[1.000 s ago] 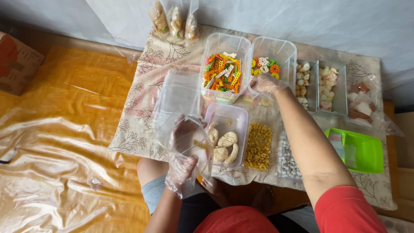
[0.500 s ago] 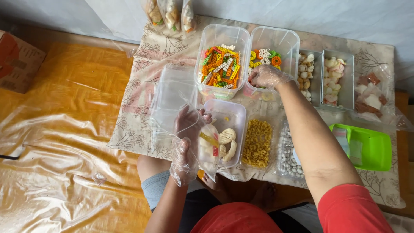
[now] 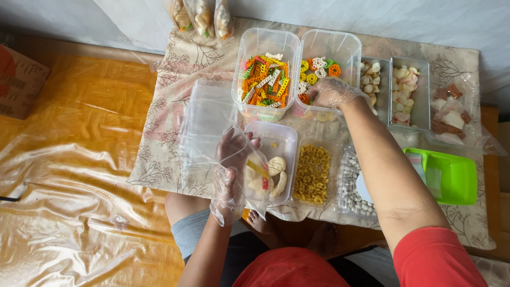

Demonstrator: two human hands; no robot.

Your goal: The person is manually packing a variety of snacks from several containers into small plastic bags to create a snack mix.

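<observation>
Bag (image 3: 255, 178), small and clear, sits in my gloved left hand (image 3: 234, 159) over the near white tub (image 3: 276, 143), fingers closed on its mouth; a few snacks inside. Since a second ago I see the right hand (image 3: 332, 93) pushed deeper into the far tub of ring crackers (image 3: 319, 66), fingers curled on a pinch. Another filling looks underway. Beyond, filled packets (image 3: 199, 16) line the tabletop (image 3: 175, 53) edge.

Seen from above, a seated person works with both arms forward, each hand sheathed in a thin clear glove. The left hand (image 3: 232, 159) is raised close to the body, fingers curled in a pinching grip. The right hand (image 3: 330, 93) reaches farther out, arm nearly straight, fingers bunched downward.
</observation>
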